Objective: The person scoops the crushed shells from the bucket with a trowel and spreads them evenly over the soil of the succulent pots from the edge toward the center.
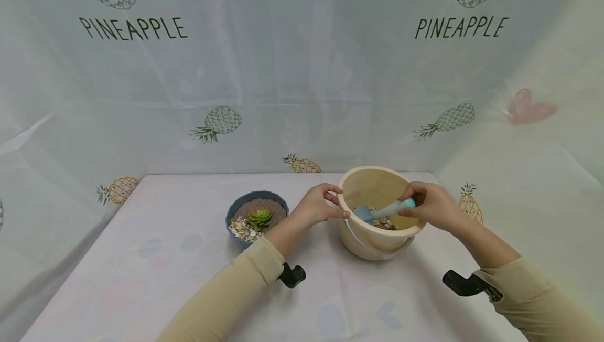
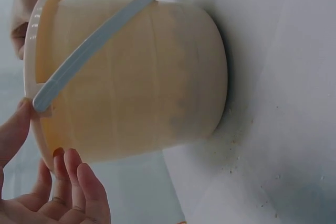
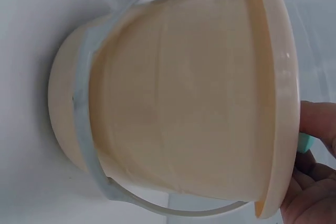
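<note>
A cream plastic bucket [image 1: 357, 241] with a pale handle stands upright on the table, holding a layer of small mixed bits like gravel or chips. My left hand [image 1: 316, 205] grips its rim on the left side; in the left wrist view the thumb lies by the handle joint and the fingers are at the rim. Inside the bucket's mouth, my right hand [image 1: 434, 206] holds a small toy shovel [image 1: 390, 209] by its pale blue-green handle. The shovel's blue blade lies low over the bits. From the right wrist view, the bucket wall hides the blade.
To the left on the table [image 1: 189, 289] sits a blue-grey bowl [image 1: 230, 215] with brown soil, a green succulent [image 1: 259, 217] and pale chips on one side. Scattered crumbs lie near the bucket's base. A pineapple-print curtain [image 1: 302, 69] hangs behind.
</note>
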### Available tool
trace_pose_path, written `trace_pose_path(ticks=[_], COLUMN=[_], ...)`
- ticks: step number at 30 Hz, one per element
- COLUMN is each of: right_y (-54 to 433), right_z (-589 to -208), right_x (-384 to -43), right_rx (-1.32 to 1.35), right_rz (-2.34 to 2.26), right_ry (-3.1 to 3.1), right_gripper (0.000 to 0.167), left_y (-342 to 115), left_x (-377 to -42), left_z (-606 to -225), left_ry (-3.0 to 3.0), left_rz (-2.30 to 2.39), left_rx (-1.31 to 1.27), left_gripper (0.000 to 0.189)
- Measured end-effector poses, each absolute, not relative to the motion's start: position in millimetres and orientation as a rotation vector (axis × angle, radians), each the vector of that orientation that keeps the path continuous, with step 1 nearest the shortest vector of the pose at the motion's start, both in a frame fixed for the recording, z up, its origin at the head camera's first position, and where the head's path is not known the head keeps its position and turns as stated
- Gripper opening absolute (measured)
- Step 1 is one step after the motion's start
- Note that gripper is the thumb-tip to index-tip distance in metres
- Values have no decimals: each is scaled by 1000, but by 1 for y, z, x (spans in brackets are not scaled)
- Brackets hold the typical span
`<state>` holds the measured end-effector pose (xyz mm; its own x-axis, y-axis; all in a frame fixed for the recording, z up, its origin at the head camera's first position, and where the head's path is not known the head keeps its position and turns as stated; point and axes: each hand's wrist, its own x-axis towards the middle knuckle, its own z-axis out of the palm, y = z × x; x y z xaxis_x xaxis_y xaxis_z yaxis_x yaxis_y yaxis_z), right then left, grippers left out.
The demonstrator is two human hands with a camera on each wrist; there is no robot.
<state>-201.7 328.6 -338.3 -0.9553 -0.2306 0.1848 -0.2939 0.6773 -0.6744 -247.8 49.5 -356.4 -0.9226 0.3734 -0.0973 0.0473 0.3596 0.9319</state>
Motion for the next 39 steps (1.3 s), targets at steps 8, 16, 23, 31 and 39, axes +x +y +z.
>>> trace_pose_path(ticks=[8, 16, 23, 31, 39], right_y=[333, 337, 344, 354, 362], right_z=[-329, -323, -319, -319, -318], right_x=[-205, -205, -200, -199, -196], right_rx=[332, 222, 149, 103, 79], right_rz=[1277, 1314, 1356, 1356, 1399], right_ry=[-2834, -2863, -2871, -2853, -2840], right_gripper=[22, 26, 30, 35, 40], left_y=[50, 50, 50, 51, 53], left_x=[-253, -253, -254, -254, -258], left_z=[-353, -347, -347, -348, -348], left_ry=[2387, 2395, 2380, 2388, 2405], left_rz=[1456, 1375, 1365, 1375, 1353], left_rx=[404, 368, 351, 359, 376], left_gripper=[56, 55, 56, 56, 54])
